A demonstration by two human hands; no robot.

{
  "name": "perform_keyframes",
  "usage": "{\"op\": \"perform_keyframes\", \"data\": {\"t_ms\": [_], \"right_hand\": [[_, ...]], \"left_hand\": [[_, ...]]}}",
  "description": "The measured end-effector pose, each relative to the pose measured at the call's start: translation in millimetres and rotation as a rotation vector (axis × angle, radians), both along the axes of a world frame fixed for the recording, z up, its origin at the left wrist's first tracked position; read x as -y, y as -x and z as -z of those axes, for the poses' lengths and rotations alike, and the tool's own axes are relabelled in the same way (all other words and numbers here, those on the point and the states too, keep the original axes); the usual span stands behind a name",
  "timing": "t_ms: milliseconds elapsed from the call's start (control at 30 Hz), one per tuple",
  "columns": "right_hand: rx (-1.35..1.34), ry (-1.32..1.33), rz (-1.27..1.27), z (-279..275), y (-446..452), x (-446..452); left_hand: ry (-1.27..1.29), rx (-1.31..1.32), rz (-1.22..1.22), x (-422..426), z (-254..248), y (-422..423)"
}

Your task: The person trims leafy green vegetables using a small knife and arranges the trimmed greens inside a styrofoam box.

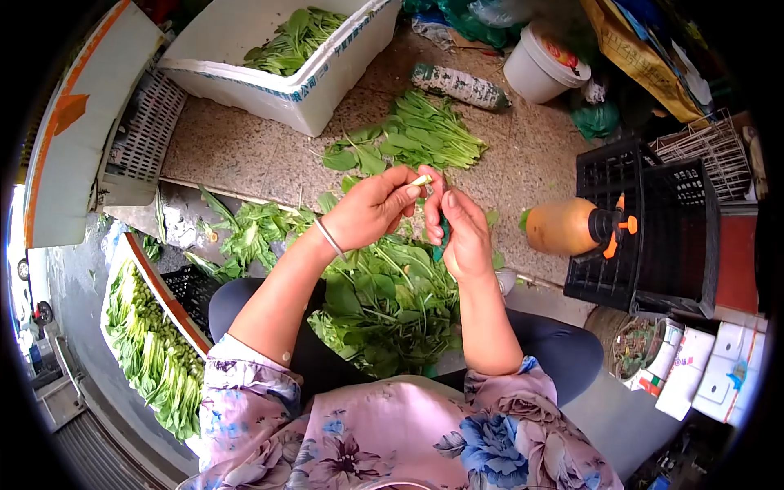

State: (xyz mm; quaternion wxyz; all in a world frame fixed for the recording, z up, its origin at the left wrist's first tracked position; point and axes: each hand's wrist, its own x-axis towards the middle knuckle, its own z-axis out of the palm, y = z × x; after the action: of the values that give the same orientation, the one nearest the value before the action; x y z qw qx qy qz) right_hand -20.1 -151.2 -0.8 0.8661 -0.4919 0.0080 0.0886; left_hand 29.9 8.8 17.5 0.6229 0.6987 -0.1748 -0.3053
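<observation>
My left hand point(367, 208), a bracelet at its wrist, pinches a pale green vegetable stem point(421, 180) between thumb and fingers. Right beside it, my right hand point(459, 233) is closed around a small knife with a green handle point(442, 237); most of its blade is hidden by the fingers. The two hands nearly meet at the cut-looking end of the stem. Below them, between my knees, lies a large heap of loose leafy greens point(392, 294). Just beyond the hands, a bunch of greens point(433, 135) rests on the stone surface with its stems toward the right.
A white foam box point(314, 102) with greens stands at the far left. A wrapped roll point(461, 86) and a white bucket point(543, 65) are at the back. To the right are an orange spray bottle point(563, 226) and black crates point(637, 229). More greens point(151, 343) fill a container at left.
</observation>
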Motion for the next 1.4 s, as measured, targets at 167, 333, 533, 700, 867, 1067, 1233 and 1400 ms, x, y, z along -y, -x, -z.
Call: {"op": "perform_keyframes", "data": {"t_ms": [167,333,533,700,867,1067,1233,1400], "right_hand": [[0.013,0.04,0.003,2,2,-9],[0.0,0.067,-0.016,4,-1,-10],[0.088,0.222,0.039,27,-4,-6],[-0.165,0.239,0.07,111,-25,13],[-0.27,1.223,0.093,150,-88,70],[-0.041,1.916,0.024,180,-169,128],[-0.193,2.015,-0.202,189,-182,136],[-0.156,1.908,-0.207,178,-183,143]], "left_hand": [[-0.011,-0.024,0.014,-4,0,3],[0.089,-0.083,-0.025,-4,7,4],[0.103,-0.248,-0.047,-5,10,5],[-0.027,-0.177,-0.123,-5,6,0],[-0.128,0.011,-0.201,-6,8,-4],[-0.516,0.398,-0.236,-1,14,-4],[-0.54,0.488,-0.17,0,18,-4],[-0.542,0.509,-0.137,0,18,-4]]}}
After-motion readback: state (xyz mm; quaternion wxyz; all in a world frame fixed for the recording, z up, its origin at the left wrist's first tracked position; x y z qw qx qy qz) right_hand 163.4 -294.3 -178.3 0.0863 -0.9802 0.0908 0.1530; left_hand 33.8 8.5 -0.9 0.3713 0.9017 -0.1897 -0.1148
